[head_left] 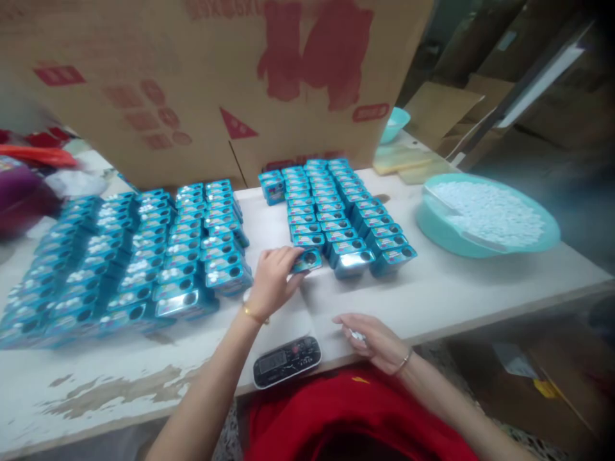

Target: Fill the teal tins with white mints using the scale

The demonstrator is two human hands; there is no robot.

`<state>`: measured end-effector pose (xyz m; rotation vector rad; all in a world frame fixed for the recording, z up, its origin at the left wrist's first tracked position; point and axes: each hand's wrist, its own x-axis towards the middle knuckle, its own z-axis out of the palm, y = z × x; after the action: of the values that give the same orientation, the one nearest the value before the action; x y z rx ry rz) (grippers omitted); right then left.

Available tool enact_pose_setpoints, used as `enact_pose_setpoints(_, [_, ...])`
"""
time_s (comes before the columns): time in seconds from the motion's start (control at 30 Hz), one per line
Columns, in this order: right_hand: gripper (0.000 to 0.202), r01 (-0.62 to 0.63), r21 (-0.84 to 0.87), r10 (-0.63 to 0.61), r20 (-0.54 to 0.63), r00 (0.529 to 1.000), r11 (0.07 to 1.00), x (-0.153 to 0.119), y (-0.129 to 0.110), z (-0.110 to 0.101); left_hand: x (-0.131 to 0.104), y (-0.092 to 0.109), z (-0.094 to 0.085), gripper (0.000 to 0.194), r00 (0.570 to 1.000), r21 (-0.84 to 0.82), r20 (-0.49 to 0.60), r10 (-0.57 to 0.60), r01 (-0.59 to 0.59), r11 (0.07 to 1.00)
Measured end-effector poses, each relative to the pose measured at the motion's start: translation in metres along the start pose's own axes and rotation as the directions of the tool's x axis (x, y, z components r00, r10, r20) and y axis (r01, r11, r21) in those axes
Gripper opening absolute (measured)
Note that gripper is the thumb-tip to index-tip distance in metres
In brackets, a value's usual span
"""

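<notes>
My left hand (276, 282) has its fingers and thumb closed on a small blue box (307, 260) with a dark round hole in its top. That box is at the near end of a row of similar blue boxes (331, 211). Close to the table's front edge, my right hand (375, 340) is palm up with curled fingers around a few small white pieces (357, 335). Between my forearms lies a black digital scale (287, 363); its readout is too blurred to read.
More rows of blue boxes (185, 256) fill the left of the table (120, 384), many with white pieces on top. A turquoise basin (446, 227) heaped with white pieces stands right. A large cardboard carton (168, 83) walls off the back. A smaller turquoise bowl (394, 125) is behind.
</notes>
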<state>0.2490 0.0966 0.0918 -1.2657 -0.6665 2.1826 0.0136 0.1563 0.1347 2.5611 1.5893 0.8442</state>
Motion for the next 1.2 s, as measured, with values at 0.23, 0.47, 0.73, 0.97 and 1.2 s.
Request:
enact_pose_setpoints(0.23, [0.034,0.01,0.036,-0.009,-0.033,0.999,0.999,-0.004,-0.002,-0.016,0.024,-0.007,0.049,0.039,0.998,0.147,0.053,-0.029,0.021,0.989])
enact_pose_setpoints(0.47, [0.04,-0.039,0.027,0.04,-0.029,0.999,0.999,0.003,0.004,-0.02,-0.032,-0.018,-0.027,0.031,0.943,0.357,-0.16,-0.292,0.331,0.873])
enact_pose_setpoints(0.73, [0.036,-0.074,0.01,0.074,0.033,0.997,0.997,0.008,0.008,-0.003,-0.074,-0.049,-0.049,0.011,0.957,0.572,0.083,-0.277,0.182,0.8])
enact_pose_setpoints(0.97, [0.029,-0.051,0.061,0.049,0.047,0.998,0.997,0.005,0.009,-0.009,-0.047,0.009,-0.094,0.016,0.957,0.481,0.232,-0.175,0.044,0.876])
enact_pose_setpoints(1.2, [0.025,-0.074,0.048,0.07,0.083,0.994,0.996,-0.001,0.008,-0.007,-0.043,0.039,-0.06,0.018,0.884,0.347,0.457,-0.095,-0.079,0.935])
